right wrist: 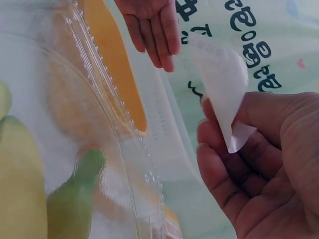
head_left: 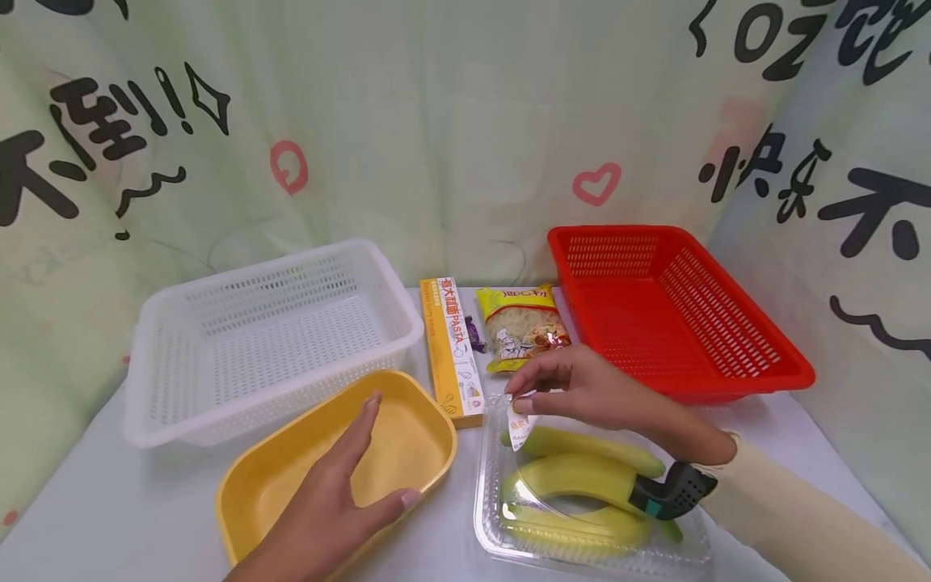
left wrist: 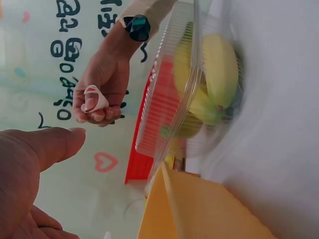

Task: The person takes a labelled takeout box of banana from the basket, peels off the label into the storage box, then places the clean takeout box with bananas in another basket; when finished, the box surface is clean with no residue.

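Note:
My right hand [head_left: 582, 396] pinches a small curled white paper label [head_left: 520, 430] between thumb and fingers. Print shows on one side in the head view; its plain side faces the right wrist view [right wrist: 219, 74]. Below that hand stands a clear plastic clamshell box [head_left: 483, 493], with yellow-green bananas [head_left: 567, 477] inside under its lid. My left hand [head_left: 338, 501] hovers over the yellow tray [head_left: 236, 477], fingers extended and thumb spread, holding nothing. From the left wrist view, its thumb [left wrist: 55, 147] is apart from the label.
A white perforated basket [head_left: 240, 388] stands at the back left and a red one [head_left: 669, 323] at the back right. Between them lie a pasta box [head_left: 451, 347], a bag of noodles [head_left: 524, 323] and a small purple packet [head_left: 475, 334]. A printed curtain [head_left: 436, 121] hangs behind.

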`<state>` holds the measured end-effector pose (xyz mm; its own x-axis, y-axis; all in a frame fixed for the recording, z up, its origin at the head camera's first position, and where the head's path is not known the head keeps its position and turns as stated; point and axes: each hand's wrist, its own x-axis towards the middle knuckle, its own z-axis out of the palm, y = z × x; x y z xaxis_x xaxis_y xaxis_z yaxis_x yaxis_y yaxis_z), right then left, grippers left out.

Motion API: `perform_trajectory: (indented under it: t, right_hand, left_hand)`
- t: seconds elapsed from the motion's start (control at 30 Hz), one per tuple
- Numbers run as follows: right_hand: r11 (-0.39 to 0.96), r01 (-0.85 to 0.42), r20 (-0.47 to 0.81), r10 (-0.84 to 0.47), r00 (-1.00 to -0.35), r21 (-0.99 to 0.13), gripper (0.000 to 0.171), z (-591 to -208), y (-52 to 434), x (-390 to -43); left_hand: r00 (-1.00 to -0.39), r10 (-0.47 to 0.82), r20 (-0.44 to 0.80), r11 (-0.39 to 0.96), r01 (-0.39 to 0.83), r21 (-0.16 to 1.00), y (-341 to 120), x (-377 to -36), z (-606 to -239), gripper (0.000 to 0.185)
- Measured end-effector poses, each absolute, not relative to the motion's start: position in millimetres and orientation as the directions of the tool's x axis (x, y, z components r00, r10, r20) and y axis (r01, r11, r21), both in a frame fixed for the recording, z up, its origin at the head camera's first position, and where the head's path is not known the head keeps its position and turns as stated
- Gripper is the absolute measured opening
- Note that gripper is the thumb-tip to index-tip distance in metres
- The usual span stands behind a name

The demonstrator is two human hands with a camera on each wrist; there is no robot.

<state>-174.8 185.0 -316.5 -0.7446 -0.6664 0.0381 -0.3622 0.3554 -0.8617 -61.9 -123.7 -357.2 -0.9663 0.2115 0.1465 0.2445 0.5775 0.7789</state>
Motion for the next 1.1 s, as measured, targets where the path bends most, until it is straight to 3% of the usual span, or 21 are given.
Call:
perform_trajectory:
  t: [0.23, 0.57, 0.83, 1.1]
  right_hand:
    - [0.377, -0.387, 0.051, -0.657, -0.752, -0.841, 0.008, -318.8, 166.8, -178.7]
    - [0.236, -0.414, 0.143, -0.698, -0.702, -0.879, 0.012, -332.1, 138.6, -180.3]
    - [0.285, -0.322, 0.035, -0.698, -0.715, -0.903, 0.036, -331.2, 117.0, -179.3]
    - [0.279, -0.328, 0.024, -0.728, -0.685, -0.903, 0.015, -330.8, 110.2, -178.9]
  left_hand:
    - [-0.974, 0.174, 0.147, 0.623, 0.225, 0.749, -145.7, -58.5, -358.9, 0.098]
    - [-0.988, 0.133, 0.073, 0.609, 0.14, 0.78, -168.9, -53.4, -363.0, 0.097]
    - [-0.993, 0.1, 0.055, 0.657, 0.107, 0.746, -182.7, -52.8, -370.2, 0.1]
    - [-0.982, 0.079, 0.171, 0.717, 0.176, 0.675, -200.3, -48.6, -384.2, 0.098]
